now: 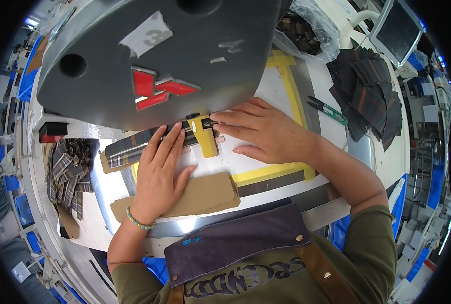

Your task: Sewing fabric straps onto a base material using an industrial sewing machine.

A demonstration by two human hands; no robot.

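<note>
A plaid fabric strip (127, 151) lies on a tan card under the dark sewing machine head (167, 55). My left hand (159, 172) rests with fingers stretched out on the strip, its lower part beside a second tan card piece (205, 195). My right hand (271, 134) lies with fingers extended toward the yellow guide block (205, 139) at the machine's needle area, fingertips at its right side. What lies beneath those fingertips is mostly hidden.
A pile of plaid strips (69, 169) sits left, dark plaid pieces (365, 91) right beside green-handled snips (332, 113). A plastic bag of pieces (306, 30) and a monitor (395, 30) stand behind. Yellow tape (258, 175) borders the white work surface.
</note>
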